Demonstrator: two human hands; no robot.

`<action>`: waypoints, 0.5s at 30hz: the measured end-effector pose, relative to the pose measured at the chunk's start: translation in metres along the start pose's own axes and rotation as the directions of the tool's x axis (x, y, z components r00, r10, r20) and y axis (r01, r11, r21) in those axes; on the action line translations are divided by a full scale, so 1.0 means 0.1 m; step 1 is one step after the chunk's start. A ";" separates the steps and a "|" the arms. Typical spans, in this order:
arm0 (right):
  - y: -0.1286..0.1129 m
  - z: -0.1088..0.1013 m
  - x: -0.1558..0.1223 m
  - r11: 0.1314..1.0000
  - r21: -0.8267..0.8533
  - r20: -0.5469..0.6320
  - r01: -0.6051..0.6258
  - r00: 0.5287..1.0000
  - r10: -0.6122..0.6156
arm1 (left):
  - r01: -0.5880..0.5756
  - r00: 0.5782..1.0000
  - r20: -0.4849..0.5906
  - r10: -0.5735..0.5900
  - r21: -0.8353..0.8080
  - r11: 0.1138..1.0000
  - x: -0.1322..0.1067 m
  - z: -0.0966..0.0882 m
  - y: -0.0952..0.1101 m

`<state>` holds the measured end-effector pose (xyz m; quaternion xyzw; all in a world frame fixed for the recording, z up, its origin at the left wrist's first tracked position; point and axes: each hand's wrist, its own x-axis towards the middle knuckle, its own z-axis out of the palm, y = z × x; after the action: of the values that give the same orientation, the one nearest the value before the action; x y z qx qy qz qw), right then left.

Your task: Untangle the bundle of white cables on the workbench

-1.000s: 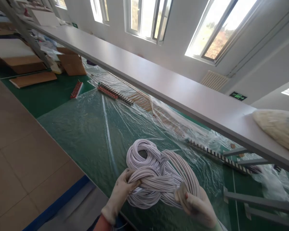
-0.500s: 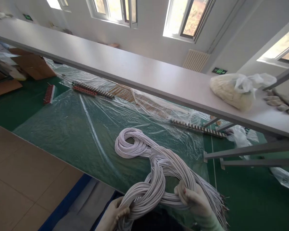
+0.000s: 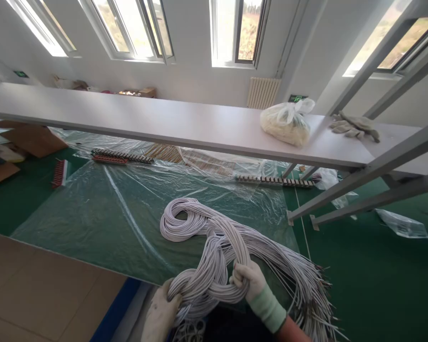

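Note:
A thick bundle of white wires (image 3: 214, 261) lies in loops on the plastic-covered green table. One coil (image 3: 171, 223) sits at its far left, and the loose wire ends (image 3: 317, 294) fan out at the lower right. My left hand (image 3: 162, 308), in a pale glove, is closed around the near-left loop at the table's front edge. Wearing a pale glove with a light green cuff, my right hand (image 3: 246, 280) grips a thick strand of the same bundle in a fist. Some left-hand fingers are hidden by the wires.
A raised shelf (image 3: 164, 121) crosses the back, with a tied plastic bag (image 3: 287, 123) and grey gloves (image 3: 355, 126) on it. Its metal legs (image 3: 342, 190) stand at right. Slotted strips (image 3: 274, 181), a red comb-like block (image 3: 59, 173) and a cardboard box (image 3: 34, 140) lie about.
My right hand has shifted left and up, lifting a strand of the wires closer to the left loop. The loose ends spread lower. The camera view has turned to the right.

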<state>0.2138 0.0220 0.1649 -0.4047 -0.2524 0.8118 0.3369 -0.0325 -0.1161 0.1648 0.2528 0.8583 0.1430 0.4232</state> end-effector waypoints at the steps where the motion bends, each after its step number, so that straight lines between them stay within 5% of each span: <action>1: 0.05 0.06 0.03 1.000 -0.002 0.008 -0.001 1.000 0.001 | -0.031 1.000 0.000 0.031 0.059 0.998 0.02 -0.04 0.04; 6: 0.24 0.28 0.11 1.000 -0.013 0.053 -0.026 0.998 0.027 | -0.230 0.964 0.182 0.194 0.206 0.951 0.18 0.04 0.39; 12: 0.41 0.39 0.14 0.998 -0.062 0.072 -0.031 0.997 0.035 | -0.185 0.974 0.190 0.125 0.345 0.920 0.65 0.59 0.80; 15: 0.44 0.40 0.19 0.996 -0.085 0.059 -0.022 0.998 0.027 | -0.186 0.973 0.182 0.141 0.262 0.947 0.75 0.68 0.82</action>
<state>0.1568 0.0027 0.1477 -0.3970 -0.2917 0.8162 0.3018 0.0088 -0.0045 0.1128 0.3905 0.8088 0.0353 0.4383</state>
